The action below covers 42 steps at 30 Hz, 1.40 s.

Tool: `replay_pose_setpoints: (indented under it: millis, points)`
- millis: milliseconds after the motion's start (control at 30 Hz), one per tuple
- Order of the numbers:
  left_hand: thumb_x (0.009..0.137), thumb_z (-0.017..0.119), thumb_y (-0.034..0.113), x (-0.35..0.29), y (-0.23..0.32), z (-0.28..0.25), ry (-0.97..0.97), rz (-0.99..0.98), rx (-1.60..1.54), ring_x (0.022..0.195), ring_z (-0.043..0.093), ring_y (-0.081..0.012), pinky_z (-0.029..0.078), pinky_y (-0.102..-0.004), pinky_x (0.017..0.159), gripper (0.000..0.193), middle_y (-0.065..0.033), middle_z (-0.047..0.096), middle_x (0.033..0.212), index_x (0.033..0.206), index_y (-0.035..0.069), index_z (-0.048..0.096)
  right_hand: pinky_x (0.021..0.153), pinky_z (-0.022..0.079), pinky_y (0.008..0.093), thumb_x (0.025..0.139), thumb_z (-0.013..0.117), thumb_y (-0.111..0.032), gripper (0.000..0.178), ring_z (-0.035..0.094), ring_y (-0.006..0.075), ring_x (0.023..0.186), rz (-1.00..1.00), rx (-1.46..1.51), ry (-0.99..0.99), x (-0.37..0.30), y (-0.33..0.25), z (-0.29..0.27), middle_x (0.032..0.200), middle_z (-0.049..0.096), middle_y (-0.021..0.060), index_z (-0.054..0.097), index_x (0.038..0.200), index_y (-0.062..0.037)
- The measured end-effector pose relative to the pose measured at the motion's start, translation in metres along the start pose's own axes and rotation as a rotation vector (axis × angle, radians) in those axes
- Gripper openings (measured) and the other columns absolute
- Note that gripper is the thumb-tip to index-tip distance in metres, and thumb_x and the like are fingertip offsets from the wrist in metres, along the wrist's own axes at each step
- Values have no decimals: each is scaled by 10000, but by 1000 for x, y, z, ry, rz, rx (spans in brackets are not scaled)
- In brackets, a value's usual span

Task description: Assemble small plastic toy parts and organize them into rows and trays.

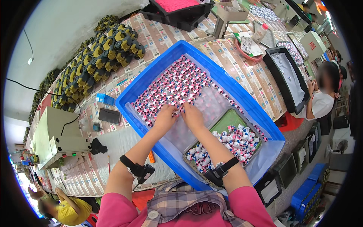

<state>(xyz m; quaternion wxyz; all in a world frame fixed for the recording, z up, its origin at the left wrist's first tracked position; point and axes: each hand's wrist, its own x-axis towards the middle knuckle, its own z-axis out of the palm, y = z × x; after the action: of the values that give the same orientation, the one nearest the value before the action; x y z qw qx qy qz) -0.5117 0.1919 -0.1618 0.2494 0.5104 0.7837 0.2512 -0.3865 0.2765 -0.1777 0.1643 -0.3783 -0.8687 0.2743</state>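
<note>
Closest in, a green tray (231, 120) inside the blue bin (241, 90) holds a jumbled heap of small rounded pieces (236, 143), white with pink and blue patches. Just beyond, the left hand (166, 116) and right hand (192, 115) bring curled fingertips near each other; whether either grips a piece, I cannot tell. Farther on, pink-and-white pieces with dark spots (166, 85) crowd the pale liner (213, 100). Past the bin, a black tub (185, 20) stands on the patterned bench (261, 89).
</note>
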Motion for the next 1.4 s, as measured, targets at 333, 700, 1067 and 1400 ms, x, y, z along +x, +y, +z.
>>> replay_pose_setpoints:
  millis: [333, 700, 1067, 1400]
  points:
    - [796, 678, 152, -13, 2, 21, -8, -589, -1088, 619, 521, -82, 427, -218, 542, 123, 13, 555, 712, 850, 89, 588, 634, 459, 396, 737, 644, -122, 203, 581, 286, 754, -121, -17, 159, -6, -2, -5, 776, 581, 93, 529, 896, -70]
    - [874, 558, 108, 10, -6, 83, 500, -894, -1632, 563, 566, -144, 441, -266, 462, 33, -20, 575, 683, 869, 77, 547, 651, 479, 421, 807, 549, -165, 168, 616, 327, 747, 120, 213, -78, -14, -14, 3, 804, 639, 143, 592, 955, -99]
    - [849, 597, 170, -6, 48, 74, 532, -822, -1248, 716, 522, -123, 444, -261, 647, 189, -7, 553, 799, 999, 57, 578, 701, 481, 378, 760, 621, -189, 209, 618, 282, 789, 78, -168, -321, -39, 113, -148, 836, 647, 116, 621, 952, -107]
    - [738, 571, 120, 13, 165, 137, -243, 212, 61, 871, 588, -330, 480, -416, 760, 206, -140, 575, 933, 930, 77, 628, 747, 465, 409, 654, 695, -159, 253, 582, 319, 858, 110, -315, -428, -79, 125, -174, 882, 591, 136, 608, 880, -85]
